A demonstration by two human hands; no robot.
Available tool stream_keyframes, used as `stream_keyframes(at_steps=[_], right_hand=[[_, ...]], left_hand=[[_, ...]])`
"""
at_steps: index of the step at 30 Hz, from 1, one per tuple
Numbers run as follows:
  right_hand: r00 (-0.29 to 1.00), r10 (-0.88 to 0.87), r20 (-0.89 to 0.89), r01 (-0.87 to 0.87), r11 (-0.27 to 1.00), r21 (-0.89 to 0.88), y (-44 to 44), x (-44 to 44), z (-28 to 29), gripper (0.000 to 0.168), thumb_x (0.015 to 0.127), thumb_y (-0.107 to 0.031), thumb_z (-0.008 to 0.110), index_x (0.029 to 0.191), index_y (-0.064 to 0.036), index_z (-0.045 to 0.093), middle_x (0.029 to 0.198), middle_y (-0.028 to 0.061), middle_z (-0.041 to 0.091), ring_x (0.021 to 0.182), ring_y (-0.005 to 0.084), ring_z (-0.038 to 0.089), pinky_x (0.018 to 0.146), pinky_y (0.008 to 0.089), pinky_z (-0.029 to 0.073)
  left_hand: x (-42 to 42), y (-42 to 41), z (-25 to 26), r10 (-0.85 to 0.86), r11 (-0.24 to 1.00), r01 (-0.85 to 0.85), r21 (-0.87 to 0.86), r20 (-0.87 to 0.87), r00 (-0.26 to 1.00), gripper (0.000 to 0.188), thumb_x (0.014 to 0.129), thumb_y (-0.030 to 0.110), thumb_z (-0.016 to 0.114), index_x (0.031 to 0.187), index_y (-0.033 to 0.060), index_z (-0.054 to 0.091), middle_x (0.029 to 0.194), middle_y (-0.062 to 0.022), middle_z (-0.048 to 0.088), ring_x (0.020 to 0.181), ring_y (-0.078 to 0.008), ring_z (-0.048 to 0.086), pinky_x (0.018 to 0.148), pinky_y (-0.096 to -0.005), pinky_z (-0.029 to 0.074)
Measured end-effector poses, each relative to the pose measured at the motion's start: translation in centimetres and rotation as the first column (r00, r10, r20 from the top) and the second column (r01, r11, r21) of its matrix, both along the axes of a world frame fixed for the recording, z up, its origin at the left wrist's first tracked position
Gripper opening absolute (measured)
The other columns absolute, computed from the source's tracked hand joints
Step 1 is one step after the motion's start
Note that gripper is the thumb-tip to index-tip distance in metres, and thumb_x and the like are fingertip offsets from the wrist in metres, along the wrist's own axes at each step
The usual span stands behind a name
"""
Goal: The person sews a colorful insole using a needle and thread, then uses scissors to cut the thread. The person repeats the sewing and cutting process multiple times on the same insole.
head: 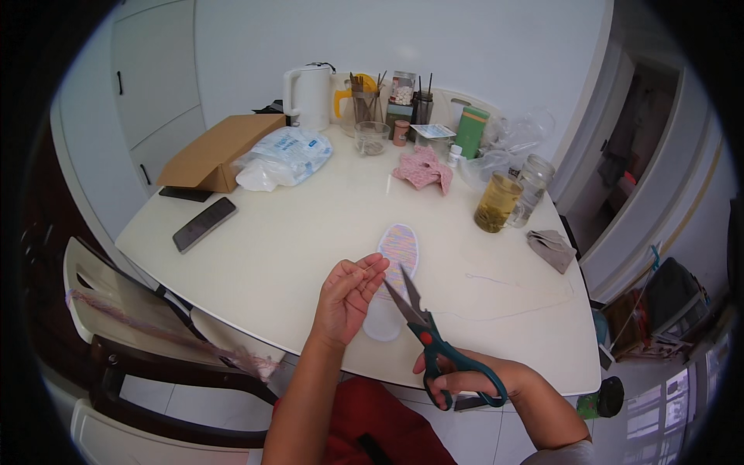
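Pinched between the fingertips of my left hand (pixel 344 305) is a thin strand (pixel 372 266); whether it is thread or a needle is too small to tell. My right hand (pixel 472 375) grips green-handled scissors (pixel 431 343) by the finger loops. Their blades are spread apart and point up toward my left fingertips. Beneath, on the table, lies a shoe insole (pixel 401 244) covered mostly with pastel stitching, its lower end plain white. My left hand and the blades hide part of it. A fine pale thread (pixel 500 319) trails over the table to the right of the insole.
A smartphone (pixel 204 225), a cardboard box (pixel 224 148) and a plastic package (pixel 290 154) occupy the table's left side. Pink cloth (pixel 424 170), a glass of tea (pixel 498 203), a glass jar (pixel 532 189) and grey cloth (pixel 551 250) sit right. Multicoloured yarn (pixel 133 317) hangs over a chair (pixel 192 369).
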State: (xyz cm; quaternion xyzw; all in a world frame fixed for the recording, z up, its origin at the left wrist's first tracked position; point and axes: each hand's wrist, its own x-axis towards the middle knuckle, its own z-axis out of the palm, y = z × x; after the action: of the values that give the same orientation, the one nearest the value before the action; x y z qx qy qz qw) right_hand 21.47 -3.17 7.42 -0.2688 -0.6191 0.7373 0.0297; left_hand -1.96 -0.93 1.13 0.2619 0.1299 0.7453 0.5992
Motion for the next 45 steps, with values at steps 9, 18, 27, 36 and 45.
stream_keyframes(at_steps=[9, 18, 27, 36, 45], right_hand=[[0.997, -0.067, 0.027, 0.064, 0.993, 0.097, 0.9, -0.3, 0.5, 0.057, 0.085, -0.056, 0.048, 0.101, -0.002, 0.048, 0.064, 0.0023, 0.046, 0.058, 0.0119, 0.048, 0.055, 0.0234, 0.039], [0.991, -0.098, 0.088, 0.080, 0.979, 0.190, 1.0, -0.7, 1.0, 0.058, 0.083, -0.060, 0.047, 0.095, -0.002, 0.050, 0.060, 0.0011, 0.044, 0.053, 0.0103, 0.047, 0.051, 0.0223, 0.038], [0.986, -0.146, 0.086, 0.125, 0.969, 0.212, 1.3, -1.3, 1.0, 0.058, 0.083, -0.060, 0.047, 0.089, -0.003, 0.051, 0.057, -0.0003, 0.043, 0.045, 0.0075, 0.043, 0.043, 0.0204, 0.036], [0.973, -0.194, 0.122, 0.167, 0.964, 0.207, 1.2, -1.2, 0.9, 0.048, 0.086, -0.054, 0.048, 0.083, -0.006, 0.051, 0.052, -0.0034, 0.040, 0.041, 0.0053, 0.040, 0.040, 0.0196, 0.034], [0.983, -0.148, 0.108, 0.132, 0.981, 0.144, 1.0, -1.3, 0.8, 0.051, 0.086, -0.056, 0.046, 0.090, -0.005, 0.051, 0.059, -0.0008, 0.045, 0.048, 0.0080, 0.045, 0.045, 0.0209, 0.037]], left_hand=[[0.2, -0.2, 0.5, -0.066, 0.996, 0.067, 0.058, -0.030, 0.997, 0.004, 0.086, 0.003, 0.047, 0.082, 0.0012, 0.049, 0.120, -0.0208, 0.049, 0.117, -0.0283, 0.047, 0.098, -0.0365, 0.041], [0.0, -0.3, 0.6, -0.082, 0.996, 0.082, 0.030, 0.000, 0.997, 0.009, 0.085, 0.003, 0.047, 0.077, 0.0017, 0.049, 0.121, -0.0212, 0.049, 0.117, -0.0285, 0.047, 0.098, -0.0369, 0.041], [0.0, -0.2, 0.3, -0.142, 0.989, 0.143, 0.031, -0.044, 0.989, 0.011, 0.085, 0.003, 0.047, 0.074, 0.0035, 0.048, 0.120, -0.0207, 0.050, 0.120, -0.0297, 0.044, 0.099, -0.0366, 0.039], [0.1, -0.2, 0.3, -0.128, 0.992, 0.128, 0.006, -0.053, 0.990, 0.009, 0.083, 0.003, 0.048, 0.074, 0.0024, 0.048, 0.120, -0.0210, 0.051, 0.120, -0.0296, 0.045, 0.099, -0.0379, 0.038], [0.0, -0.1, 0.2, -0.137, 0.990, 0.139, 0.037, -0.046, 0.990, 0.008, 0.082, -0.002, 0.046, 0.076, 0.0028, 0.048, 0.120, -0.0207, 0.049, 0.118, -0.0297, 0.046, 0.100, -0.0375, 0.038]])
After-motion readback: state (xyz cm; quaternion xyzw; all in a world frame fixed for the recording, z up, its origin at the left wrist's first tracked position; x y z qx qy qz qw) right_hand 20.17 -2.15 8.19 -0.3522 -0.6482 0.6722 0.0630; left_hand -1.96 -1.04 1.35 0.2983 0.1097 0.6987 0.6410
